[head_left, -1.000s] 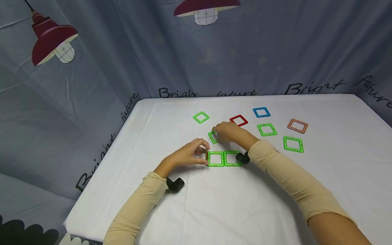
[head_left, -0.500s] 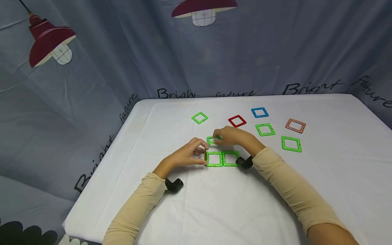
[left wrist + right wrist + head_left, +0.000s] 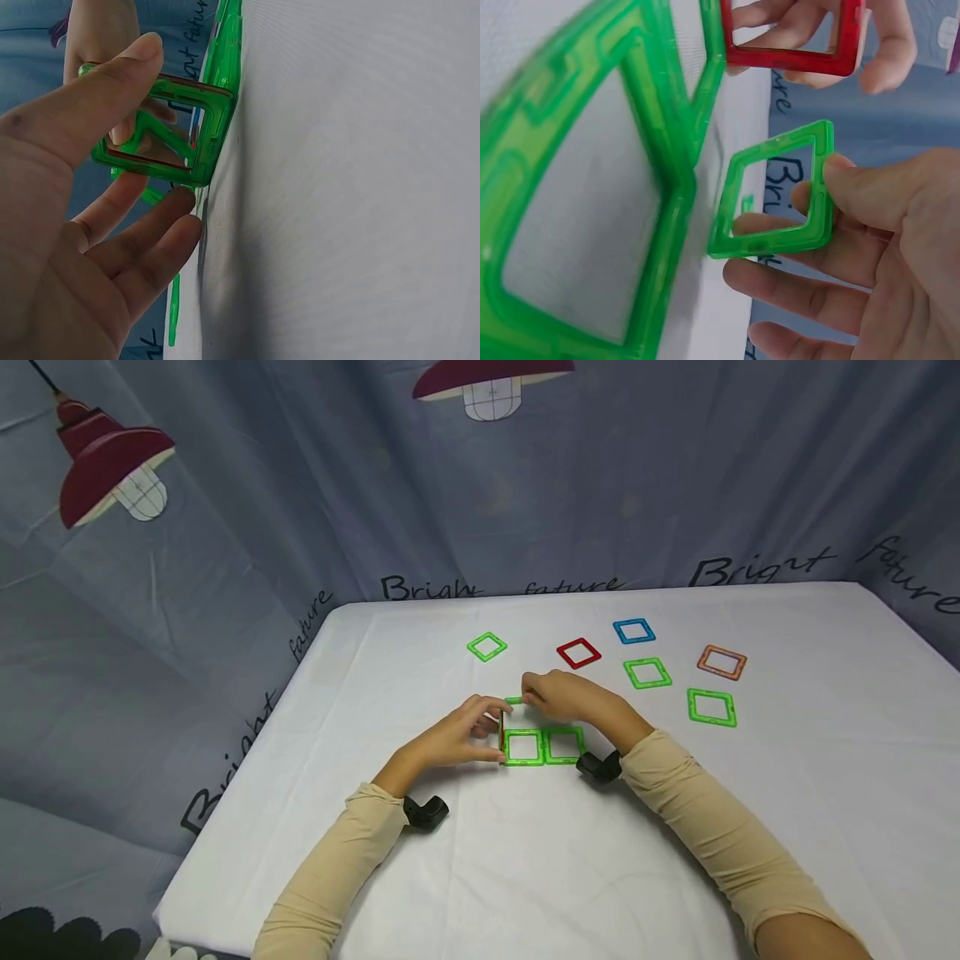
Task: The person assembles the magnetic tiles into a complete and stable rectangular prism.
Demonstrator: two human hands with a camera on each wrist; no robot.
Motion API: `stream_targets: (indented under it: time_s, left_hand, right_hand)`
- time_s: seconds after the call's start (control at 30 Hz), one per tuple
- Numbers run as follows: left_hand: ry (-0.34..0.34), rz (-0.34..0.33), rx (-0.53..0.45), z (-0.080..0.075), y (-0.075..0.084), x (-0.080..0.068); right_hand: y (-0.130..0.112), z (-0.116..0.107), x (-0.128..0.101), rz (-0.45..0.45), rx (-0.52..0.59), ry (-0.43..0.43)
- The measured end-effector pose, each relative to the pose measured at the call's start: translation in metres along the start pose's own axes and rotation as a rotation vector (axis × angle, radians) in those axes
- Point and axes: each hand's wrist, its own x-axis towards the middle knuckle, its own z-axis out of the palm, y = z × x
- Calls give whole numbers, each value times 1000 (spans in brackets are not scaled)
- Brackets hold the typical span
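Observation:
Two green magnetic tiles (image 3: 522,763) lie flat, edge to edge, in the head view. At their left end stands an upright magnetic tile (image 3: 795,60), red in the right wrist view; the left wrist view shows a green frame with red edges there. My left hand (image 3: 461,733) holds this upright tile between thumb and fingers. My right hand (image 3: 566,695), just behind the flat pair, pinches another green tile (image 3: 772,247) by its edge. That tile is raised on edge, close to the upright one, and mostly hidden by my fingers in the head view.
Several loose tiles lie further back: a green tile (image 3: 487,658), a red tile (image 3: 579,664), a blue tile (image 3: 634,641), an orange tile (image 3: 722,673) and two more green ones at right. A printed curtain (image 3: 420,485) hangs behind the white table (image 3: 562,860).
My right hand has drawn the green tile nearer from behind the flat pair and tipped it up on edge beside the upright tile. My left hand has stayed nearly still.

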Motion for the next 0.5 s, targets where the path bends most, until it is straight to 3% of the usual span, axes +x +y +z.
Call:
stream_targets:
  time_s: [0.23,0.5]
  left_hand:
    - [26,-31,-26,0,1,0]
    - [32,-37,9,1,1,0]
  right_hand:
    - [-3,-4,-4,-52,25,9]
    - [-8,-5,-8,-45,40,-36]
